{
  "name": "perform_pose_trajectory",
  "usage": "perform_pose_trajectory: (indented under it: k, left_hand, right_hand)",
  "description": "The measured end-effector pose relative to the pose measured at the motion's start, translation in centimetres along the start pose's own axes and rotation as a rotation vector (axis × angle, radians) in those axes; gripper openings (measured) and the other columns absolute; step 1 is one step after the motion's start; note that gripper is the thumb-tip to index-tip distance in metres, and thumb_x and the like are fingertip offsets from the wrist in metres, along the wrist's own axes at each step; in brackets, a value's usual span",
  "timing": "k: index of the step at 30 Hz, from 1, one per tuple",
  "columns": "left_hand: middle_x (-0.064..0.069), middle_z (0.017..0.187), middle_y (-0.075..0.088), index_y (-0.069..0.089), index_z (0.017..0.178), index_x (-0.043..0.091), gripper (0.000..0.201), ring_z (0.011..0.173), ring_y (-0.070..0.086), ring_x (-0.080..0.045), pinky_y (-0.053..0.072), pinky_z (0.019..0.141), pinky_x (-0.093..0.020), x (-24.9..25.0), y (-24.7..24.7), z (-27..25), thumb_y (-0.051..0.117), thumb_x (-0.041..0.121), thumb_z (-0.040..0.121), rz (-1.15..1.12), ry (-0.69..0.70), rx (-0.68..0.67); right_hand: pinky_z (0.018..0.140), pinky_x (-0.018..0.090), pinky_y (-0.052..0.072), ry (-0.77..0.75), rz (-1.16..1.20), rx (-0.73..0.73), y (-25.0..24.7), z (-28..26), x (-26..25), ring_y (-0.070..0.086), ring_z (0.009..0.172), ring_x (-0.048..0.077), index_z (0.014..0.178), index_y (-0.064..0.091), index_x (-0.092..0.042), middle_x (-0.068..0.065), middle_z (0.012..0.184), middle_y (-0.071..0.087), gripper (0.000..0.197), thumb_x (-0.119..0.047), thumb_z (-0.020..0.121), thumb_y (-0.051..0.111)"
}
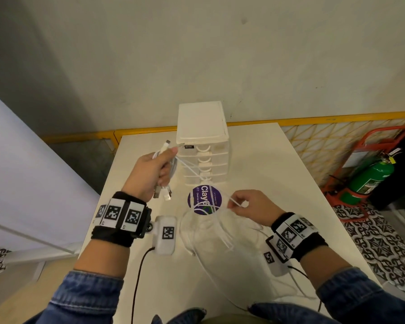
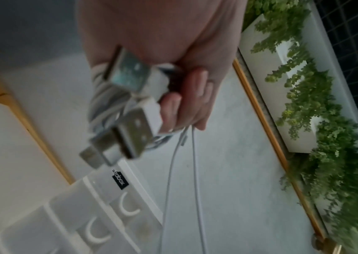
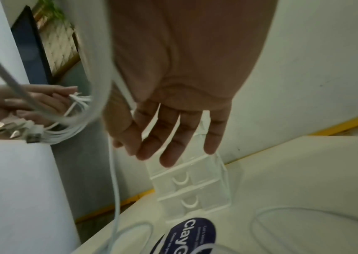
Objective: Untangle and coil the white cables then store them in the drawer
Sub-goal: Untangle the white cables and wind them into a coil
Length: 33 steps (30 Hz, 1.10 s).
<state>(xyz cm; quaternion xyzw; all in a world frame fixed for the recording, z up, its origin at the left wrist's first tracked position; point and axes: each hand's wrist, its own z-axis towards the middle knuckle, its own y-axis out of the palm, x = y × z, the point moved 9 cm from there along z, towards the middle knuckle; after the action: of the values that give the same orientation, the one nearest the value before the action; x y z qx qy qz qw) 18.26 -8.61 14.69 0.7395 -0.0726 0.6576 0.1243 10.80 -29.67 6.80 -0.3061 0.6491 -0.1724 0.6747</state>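
A tight grip is kept by the left hand [image 1: 150, 174] on a bundle of white cables [image 1: 165, 160], plugs hanging below the fist; one strand is pinched by the right hand [image 1: 248, 204], other fingers loosely extended. Slack loops [image 1: 211, 232] are spread on the bench [image 1: 278, 171] before the closed drawer unit [image 1: 202, 141]. Knots could be tightened if the strand is pulled hard. Both hands are held raised above the bench, left higher
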Motion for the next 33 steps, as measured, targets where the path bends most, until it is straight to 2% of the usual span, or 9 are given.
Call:
perform_pose_trajectory:
  k: [3,5,9,14,18,24,26,29,33]
  left_hand:
    - [0.003,0.042,0.034,0.039,0.056,0.017,0.042,0.033,0.027,-0.012,0.028,0.037,-0.020,-0.1,-1.6,0.0,0.061,0.031,0.089,-0.023,0.009,0.087]
    - [0.003,0.042,0.034,0.038,0.057,0.017,0.042,0.034,0.027,-0.012,0.028,0.037,-0.021,-0.2,-2.2,-0.2,0.061,0.031,0.089,-0.025,0.007,0.140]
    - [0.004,0.042,0.036,0.039,0.058,0.017,0.041,0.036,0.030,-0.011,0.029,0.039,-0.022,0.2,-3.8,-0.5,0.061,0.031,0.089,0.022,0.027,0.272]
    - [0.002,0.053,0.042,0.047,0.069,0.018,0.030,0.043,0.035,-0.010,0.034,0.042,-0.020,0.0,-5.7,-0.2,0.063,0.035,0.087,0.081,0.043,0.459]
    - [0.001,0.055,0.041,0.046,0.070,0.019,0.029,0.042,0.036,-0.009,0.033,0.047,-0.024,-1.0,-8.5,-0.2,0.065,0.036,0.086,0.087,0.011,0.635]
    - [-0.001,0.057,0.044,0.049,0.072,0.018,0.029,0.047,0.037,-0.013,0.034,0.049,-0.027,-2.6,-8.3,0.0,0.064,0.039,0.085,0.171,-0.029,0.628]
    - [-0.001,0.057,0.045,0.050,0.075,0.017,0.029,0.048,0.038,-0.013,0.035,0.050,-0.027,-2.8,-8.0,-0.2,0.064,0.041,0.085,0.177,-0.034,0.629]
    - [-0.001,0.057,0.045,0.049,0.073,0.017,0.032,0.048,0.038,-0.015,0.035,0.050,-0.028,-3.0,-7.6,-0.5,0.064,0.043,0.084,0.182,-0.033,0.617]
    - [-0.003,0.055,0.045,0.045,0.066,0.016,0.037,0.047,0.038,-0.017,0.034,0.049,-0.028,-3.7,-5.9,-1.0,0.065,0.042,0.083,0.228,-0.015,0.538]
  right_hand:
    - [0.078,0.034,0.049,0.041,-0.154,0.132,-2.4,-0.2,1.2,0.059,0.072,0.014,0.073,0.066,-0.028,-0.004,0.077,0.067,0.019,-0.009,0.074,0.065]
    - [0.076,0.033,0.049,0.066,-0.228,0.238,-4.2,-0.5,1.9,0.060,0.069,0.014,0.081,0.068,-0.028,-0.005,0.075,0.066,0.013,-0.018,0.074,0.070]
    - [0.068,0.027,0.046,0.186,-0.119,0.232,-5.8,-1.5,4.2,0.057,0.063,0.015,0.096,0.062,-0.029,-0.006,0.066,0.059,0.030,-0.032,0.070,0.077]
    - [0.058,0.031,0.044,0.188,0.227,0.034,-3.1,-2.2,3.3,0.050,0.054,0.014,0.079,0.071,-0.018,0.006,0.059,0.058,0.012,-0.023,0.071,0.078]
    - [0.047,0.023,0.037,0.138,0.342,-0.028,-2.8,-2.6,1.0,0.043,0.050,0.012,0.093,0.069,-0.019,-0.003,0.054,0.051,0.019,-0.024,0.075,0.074]
    - [0.047,0.019,0.042,0.172,0.177,-0.193,-0.7,-2.2,0.2,0.047,0.044,0.007,0.104,0.065,-0.024,-0.007,0.061,0.057,0.036,-0.023,0.071,0.079]
    - [0.050,0.021,0.044,0.196,0.022,-0.276,0.5,-2.2,1.0,0.049,0.042,0.009,0.099,0.066,-0.026,-0.007,0.061,0.058,0.030,-0.021,0.072,0.077]
    - [0.050,0.025,0.047,0.273,0.006,-0.145,0.4,-2.1,2.7,0.058,0.046,0.016,0.082,0.067,-0.021,0.002,0.065,0.063,0.001,-0.020,0.080,0.067]
    - [0.064,0.023,0.041,0.248,0.060,0.132,-1.0,-1.8,3.9,0.063,0.066,0.012,0.076,0.054,-0.027,0.003,0.079,0.071,0.014,-0.023,0.089,0.055]
